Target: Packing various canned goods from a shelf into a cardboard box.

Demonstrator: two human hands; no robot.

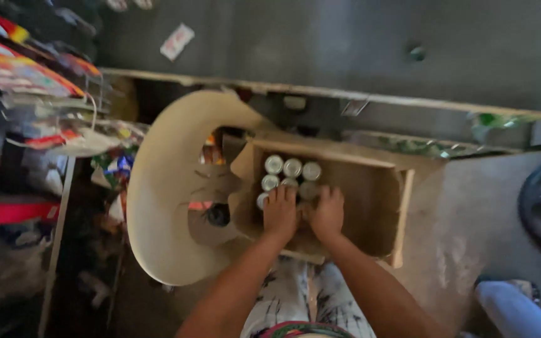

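Patterned cloth (295,300) over our lap fills the near edge, and from it both forearms reach out into an open cardboard box (370,206). Our left hand (280,215) and right hand (327,215) sit side by side on the cans (290,175) packed in the box's left half, fingers curled down over the nearest tops; whether either hand truly clasps a can we cannot tell, since the fingers cover them. To do this well, we judge it best to close each hand round one can body rather than pinch the rim, and lift straight up so neighbours do not tip. Those cans are small cylinders with pale, shiny metal lids, standing upright and touching in rows. That box is plain brown board, matte and soft-edged, its flaps folded out, its right half bare. It rests on a cream plastic chair (158,206) with a smooth curved back, left of the box. Farther left stands a rack of bright packets (26,81); beyond, dull grey ground (345,44).
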